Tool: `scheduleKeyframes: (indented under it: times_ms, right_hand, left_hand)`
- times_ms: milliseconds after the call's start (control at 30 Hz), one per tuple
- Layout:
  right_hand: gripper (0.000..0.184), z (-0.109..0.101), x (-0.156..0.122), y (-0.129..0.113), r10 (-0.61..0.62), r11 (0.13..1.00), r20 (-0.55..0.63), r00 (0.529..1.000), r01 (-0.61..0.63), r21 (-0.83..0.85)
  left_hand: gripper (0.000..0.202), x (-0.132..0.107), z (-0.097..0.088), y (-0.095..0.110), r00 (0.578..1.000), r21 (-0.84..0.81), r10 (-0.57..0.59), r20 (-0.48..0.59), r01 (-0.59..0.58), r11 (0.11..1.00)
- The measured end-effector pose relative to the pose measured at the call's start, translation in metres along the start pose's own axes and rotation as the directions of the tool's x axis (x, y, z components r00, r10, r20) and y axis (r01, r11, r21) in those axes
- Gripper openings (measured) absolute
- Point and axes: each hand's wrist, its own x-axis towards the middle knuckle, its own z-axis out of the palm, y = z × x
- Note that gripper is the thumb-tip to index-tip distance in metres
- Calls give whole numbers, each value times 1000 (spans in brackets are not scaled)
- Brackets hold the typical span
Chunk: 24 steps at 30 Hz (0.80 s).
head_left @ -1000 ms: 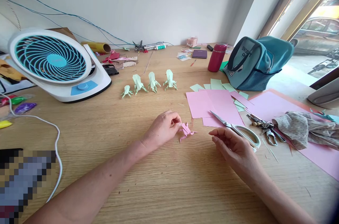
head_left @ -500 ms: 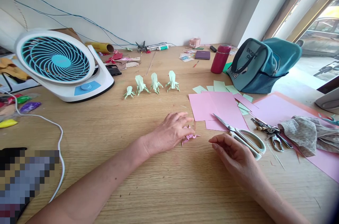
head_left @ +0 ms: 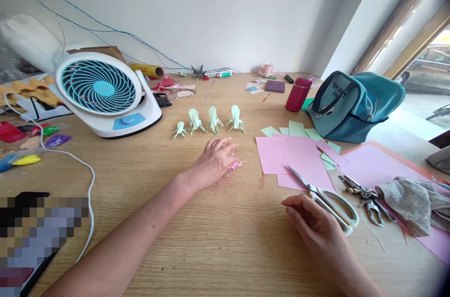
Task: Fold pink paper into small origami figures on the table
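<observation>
Left hand [head_left: 214, 161] has carried the pink origami [head_left: 235, 166] toward the green figures [head_left: 211, 121]

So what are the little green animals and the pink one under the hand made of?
The four green figures look like folded matte paper: sharp creases, thin pointed legs, the same pale green as the flat sheets nearby. The pink figure under the left hand seems to be paper too, matching the pink sheets.

pink paper figure [head_left: 235, 166], pale green paper figures [head_left: 211, 121], teal-and-white fan [head_left: 101, 93].
</observation>
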Motion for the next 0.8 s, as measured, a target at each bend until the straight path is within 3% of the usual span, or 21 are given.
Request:
scheduleKeyframes:
  times_ms: [200, 333, 467, 567, 667, 800]
  right_hand:
    - [23, 1, 1, 9, -10, 1000, 29, 1000, 10, -4]
    - [23, 2, 0, 12, -14, 1000, 43, 999, 15, -17]
    - [22, 0, 1, 15, -33, 999, 46, 998, 34, -27]
    - [23, -2, 3, 17, -63, 997, 66, 996, 66, -35]
    - [23, -2, 4, 15, -80, 996, 54, 995, 82, -39]
    - [21, 0, 5, 5, -78, 996, -23, 997, 77, -49]
  left_hand:
    - [18, -7, 0, -33, 988, -45, -136, 69, 139, 989]
    - [28, -13, -4, -38, 975, -129, -174, 134, 192, 973]
    - [39, -11, -18, -36, 978, -184, -193, 86, 206, 961]
    - [31, -4, -45, -19, 976, -327, -215, -16, 198, 924]
    - [22, -5, -90, 16, 982, -556, -166, -91, 88, 826]
    - [31, -33, -140, 68, 977, -571, -58, -207, -72, 818]
